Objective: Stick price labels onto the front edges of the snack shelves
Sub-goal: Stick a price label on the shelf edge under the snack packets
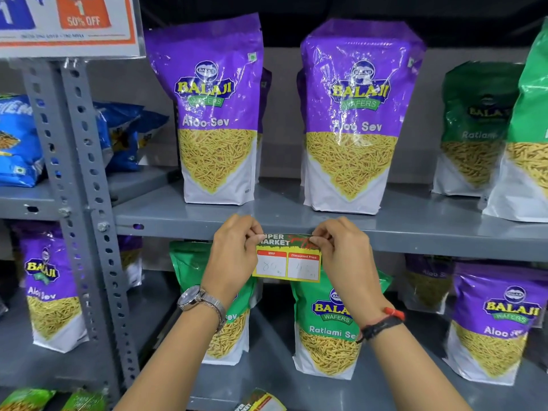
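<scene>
Paper price label (pixel 287 259) is pinched at its top corners by the left hand (pixel 234 256) and the right hand (pixel 344 256), against the front edge of the grey shelf (pixel 430 238). Above stand two purple Aloo Sev bags (pixel 216 114).

A promotional "50% OFF" sign (pixel 69 23) hung at eleven o'clock above a perforated grey upright (pixel 80 203). Blue snack packets (pixel 17 143) lay at nine o'clock. A wristwatch (pixel 192 298) sat near six o'clock, and red and black wrist threads (pixel 385 320) at five.
</scene>
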`<state>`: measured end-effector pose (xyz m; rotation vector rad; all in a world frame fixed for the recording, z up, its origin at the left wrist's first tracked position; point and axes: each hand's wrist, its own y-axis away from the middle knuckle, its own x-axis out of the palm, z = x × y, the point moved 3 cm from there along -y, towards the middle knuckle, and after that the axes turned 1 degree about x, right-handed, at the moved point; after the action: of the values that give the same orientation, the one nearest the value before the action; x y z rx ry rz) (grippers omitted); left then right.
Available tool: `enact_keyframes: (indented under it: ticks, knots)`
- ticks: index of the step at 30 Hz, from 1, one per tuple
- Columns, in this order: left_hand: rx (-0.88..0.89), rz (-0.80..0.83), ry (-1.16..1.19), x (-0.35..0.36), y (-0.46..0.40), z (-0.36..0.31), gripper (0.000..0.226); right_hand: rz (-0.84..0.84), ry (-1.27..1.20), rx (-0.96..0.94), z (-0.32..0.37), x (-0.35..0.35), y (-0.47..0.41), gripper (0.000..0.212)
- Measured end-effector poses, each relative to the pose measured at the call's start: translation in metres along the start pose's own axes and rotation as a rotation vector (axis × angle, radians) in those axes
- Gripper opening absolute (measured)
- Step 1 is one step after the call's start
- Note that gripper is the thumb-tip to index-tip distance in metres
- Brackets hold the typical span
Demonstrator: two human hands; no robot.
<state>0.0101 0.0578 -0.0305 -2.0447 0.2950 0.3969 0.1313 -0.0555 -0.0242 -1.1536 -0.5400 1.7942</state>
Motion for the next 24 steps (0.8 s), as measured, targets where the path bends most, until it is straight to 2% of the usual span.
enact_keyframes:
  ticks: [7,10,14,16,20,22,24]
  knots:
    - [-0.033,-0.036,0.017,0.003,-0.009,-0.003,0.023,-0.025,0.004,0.023,0.002,-0.004,-0.007,0.012]
    - [-0.066,-0.053,0.019,0.003,-0.01,-0.001,0.023,-0.04,0.071,0.103,-0.001,-0.006,-0.008,0.014]
    - [-0.174,-0.065,0.07,-0.002,-0.019,0.007,0.034,0.018,0.081,0.173,-0.002,-0.009,-0.017,0.022]
    - [-0.171,-0.082,0.102,-0.004,-0.016,0.006,0.036,-0.009,0.052,0.137,-0.002,-0.008,-0.014,0.02]
    - [-0.068,-0.319,0.102,-0.004,0.034,0.019,0.023,-0.236,0.002,-0.09,-0.006,0.005,0.035,0.014]
    - [-0.132,-0.333,0.086,0.003,0.071,0.041,0.021,-0.114,0.053,-0.198,-0.016,0.032,0.071,0.004]
    - [-0.202,-0.238,0.068,0.017,0.109,0.067,0.019,0.151,0.151,-0.248,-0.03,0.07,0.104,0.009]
